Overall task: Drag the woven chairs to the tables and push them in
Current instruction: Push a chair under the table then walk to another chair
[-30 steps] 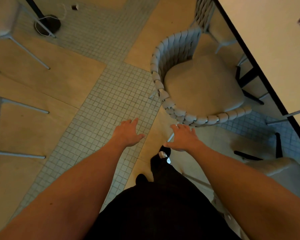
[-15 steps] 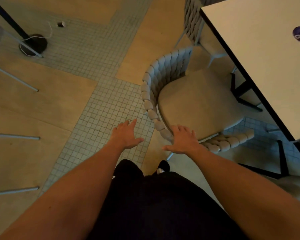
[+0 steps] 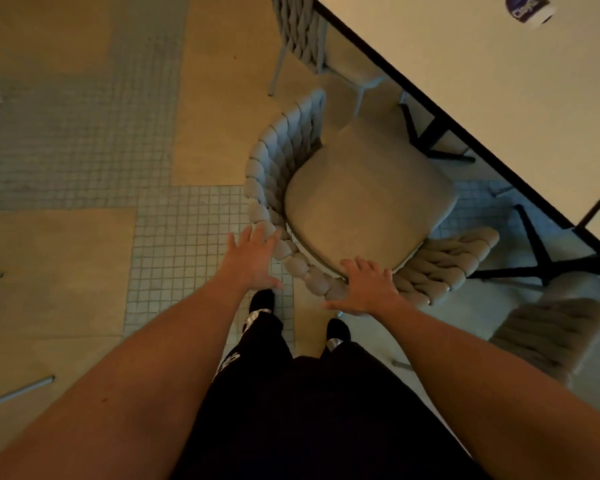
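both hands flat with fingers straight: right hand (image 3: 368, 287) on the woven chair (image 3: 354, 202) backrest, left hand (image 3: 253, 259) beside it.

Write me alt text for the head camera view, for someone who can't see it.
Seen from above, a person's left hand and right hand reach with straight fingers to the curved back of a woven chair that faces a white table. Its seat is still clear of the table edge, and another woven chair is tucked in farther along.
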